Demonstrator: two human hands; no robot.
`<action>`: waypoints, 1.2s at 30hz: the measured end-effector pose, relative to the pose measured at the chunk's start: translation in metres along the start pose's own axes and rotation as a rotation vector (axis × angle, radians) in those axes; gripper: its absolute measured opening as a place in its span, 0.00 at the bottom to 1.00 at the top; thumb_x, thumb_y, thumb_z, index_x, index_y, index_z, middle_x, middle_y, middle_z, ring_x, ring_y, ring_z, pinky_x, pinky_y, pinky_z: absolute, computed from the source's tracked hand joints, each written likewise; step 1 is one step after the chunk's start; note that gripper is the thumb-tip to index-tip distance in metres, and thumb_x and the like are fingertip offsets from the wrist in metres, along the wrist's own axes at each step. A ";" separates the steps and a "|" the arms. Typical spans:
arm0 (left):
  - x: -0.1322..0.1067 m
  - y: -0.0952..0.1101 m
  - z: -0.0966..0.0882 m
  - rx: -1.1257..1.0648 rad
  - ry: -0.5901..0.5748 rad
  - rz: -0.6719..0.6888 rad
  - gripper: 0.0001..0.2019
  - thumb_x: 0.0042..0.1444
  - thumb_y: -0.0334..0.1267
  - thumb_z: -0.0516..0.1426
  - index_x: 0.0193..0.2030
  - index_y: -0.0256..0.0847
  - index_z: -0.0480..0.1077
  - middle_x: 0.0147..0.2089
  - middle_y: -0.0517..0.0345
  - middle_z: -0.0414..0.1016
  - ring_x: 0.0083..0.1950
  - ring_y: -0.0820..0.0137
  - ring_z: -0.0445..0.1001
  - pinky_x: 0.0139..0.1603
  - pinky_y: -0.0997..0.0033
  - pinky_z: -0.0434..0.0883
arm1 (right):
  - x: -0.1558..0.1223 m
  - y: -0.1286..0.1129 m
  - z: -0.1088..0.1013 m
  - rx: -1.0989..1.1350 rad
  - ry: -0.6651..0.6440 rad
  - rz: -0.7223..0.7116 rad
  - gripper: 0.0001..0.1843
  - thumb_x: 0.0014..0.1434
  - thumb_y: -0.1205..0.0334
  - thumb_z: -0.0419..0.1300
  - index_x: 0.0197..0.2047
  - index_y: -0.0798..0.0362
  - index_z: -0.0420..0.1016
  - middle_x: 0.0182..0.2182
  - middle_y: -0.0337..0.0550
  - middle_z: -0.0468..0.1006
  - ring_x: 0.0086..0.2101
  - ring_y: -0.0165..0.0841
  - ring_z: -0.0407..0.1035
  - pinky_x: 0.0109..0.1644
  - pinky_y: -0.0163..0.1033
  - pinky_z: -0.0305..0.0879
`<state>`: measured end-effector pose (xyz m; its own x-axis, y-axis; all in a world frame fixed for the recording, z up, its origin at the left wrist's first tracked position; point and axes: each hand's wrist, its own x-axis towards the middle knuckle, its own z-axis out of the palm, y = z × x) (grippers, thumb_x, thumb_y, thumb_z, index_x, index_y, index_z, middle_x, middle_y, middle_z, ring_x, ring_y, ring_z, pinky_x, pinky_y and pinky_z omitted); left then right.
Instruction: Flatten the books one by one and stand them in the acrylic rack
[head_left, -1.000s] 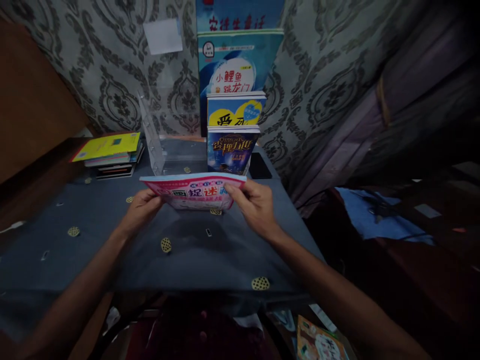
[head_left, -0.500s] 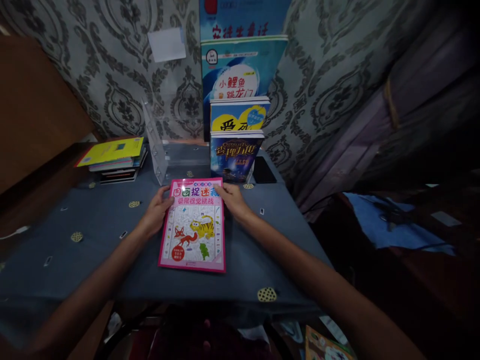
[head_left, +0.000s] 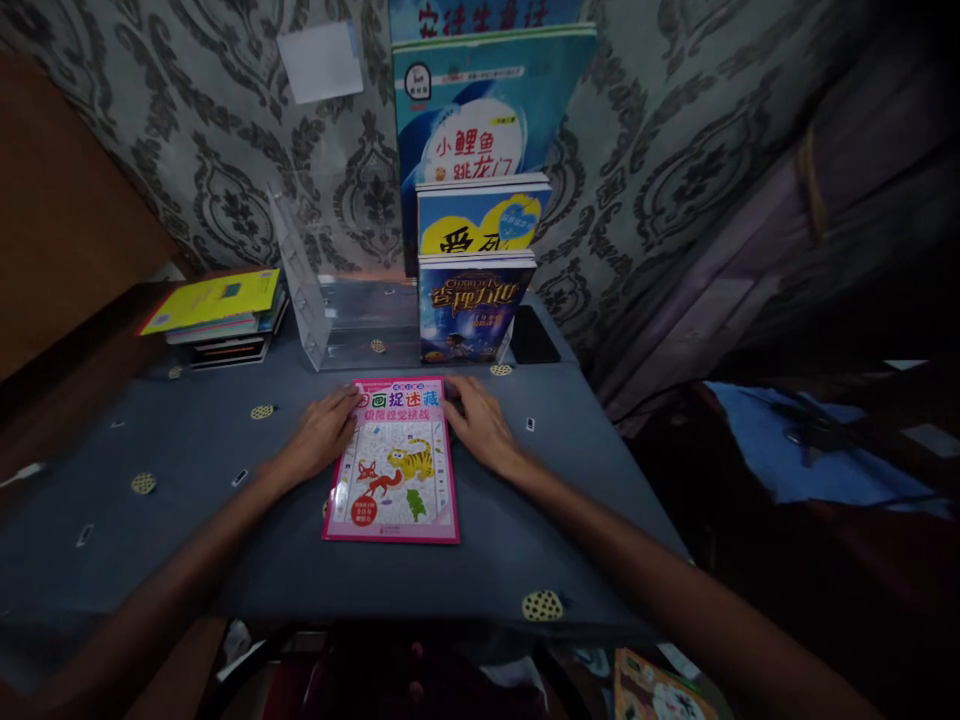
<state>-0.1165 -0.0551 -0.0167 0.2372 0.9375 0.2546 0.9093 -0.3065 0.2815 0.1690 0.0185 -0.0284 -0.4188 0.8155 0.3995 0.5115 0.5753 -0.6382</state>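
Note:
A pink picture book (head_left: 391, 460) with a cat and a fox on its cover lies at the middle of the table, its upper end away from me. My left hand (head_left: 324, 430) grips its upper left edge, the fingers reaching onto the cover's corner. At the upper right edge, my right hand (head_left: 480, 418) holds the book with the thumb along the side. Whether the book rests wholly flat on the cloth I cannot tell. Just beyond it stands a clear stepped display rack (head_left: 315, 320), with a dark blue book (head_left: 474, 310) upright in its front right tier.
Behind that book rise a yellow-and-blue book (head_left: 442, 215) and a tall teal book (head_left: 480, 100). A black phone (head_left: 534, 336) lies right of the rack. Stacked books (head_left: 217, 305) sit at the left. The grey tablecloth (head_left: 202, 540) has pineapple prints.
The pink book has come down lower toward the tabletop, with both hands still at its upper sides. My left hand's fingers now lie further over the cover. The view has shifted slightly.

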 end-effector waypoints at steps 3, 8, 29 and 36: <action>0.002 -0.004 -0.003 -0.025 -0.025 0.031 0.22 0.66 0.40 0.49 0.62 0.38 0.70 0.67 0.41 0.70 0.67 0.52 0.69 0.66 0.44 0.69 | -0.027 -0.011 -0.007 -0.104 -0.108 -0.104 0.17 0.68 0.61 0.54 0.58 0.52 0.73 0.52 0.54 0.78 0.51 0.45 0.72 0.56 0.54 0.70; 0.014 -0.004 -0.006 -0.001 -0.052 0.081 0.22 0.64 0.38 0.51 0.63 0.38 0.70 0.64 0.41 0.73 0.64 0.51 0.72 0.65 0.42 0.69 | -0.045 -0.021 -0.010 -0.196 -0.190 -0.192 0.16 0.69 0.61 0.53 0.55 0.54 0.77 0.57 0.58 0.77 0.56 0.48 0.71 0.59 0.58 0.71; 0.092 0.055 0.029 -0.016 -0.141 0.442 0.24 0.64 0.28 0.50 0.67 0.38 0.67 0.66 0.45 0.72 0.63 0.57 0.71 0.59 0.52 0.68 | -0.043 -0.019 -0.012 -0.205 -0.159 -0.272 0.17 0.69 0.64 0.56 0.57 0.57 0.76 0.57 0.58 0.78 0.58 0.47 0.70 0.61 0.57 0.72; 0.089 0.050 0.033 -0.101 -0.087 0.442 0.23 0.67 0.29 0.48 0.67 0.41 0.66 0.66 0.46 0.72 0.62 0.60 0.72 0.59 0.53 0.67 | -0.021 -0.009 -0.021 -0.267 -0.247 -0.234 0.21 0.69 0.60 0.58 0.62 0.55 0.73 0.61 0.55 0.76 0.61 0.47 0.67 0.62 0.58 0.67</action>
<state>-0.0382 0.0188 -0.0107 0.6260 0.7225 0.2934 0.6779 -0.6902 0.2532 0.1890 -0.0030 -0.0169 -0.6969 0.6403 0.3230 0.5442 0.7655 -0.3434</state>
